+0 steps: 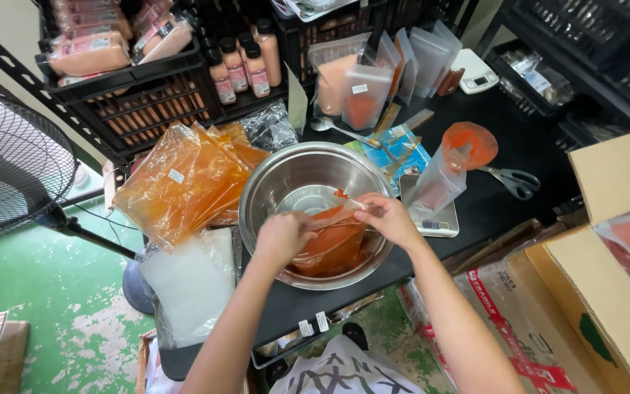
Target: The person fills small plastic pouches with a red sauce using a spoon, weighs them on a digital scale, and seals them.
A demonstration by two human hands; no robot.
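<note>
Hands (337, 226) hold orange-filled pouch (333, 244) inside steel bowl (271, 182).

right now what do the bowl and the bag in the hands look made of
Bowl: metal, likely stainless steel, going by its shiny grey rim and reflections. Bag: thin clear plastic film, glossy and crinkled, with orange contents showing through.
</note>
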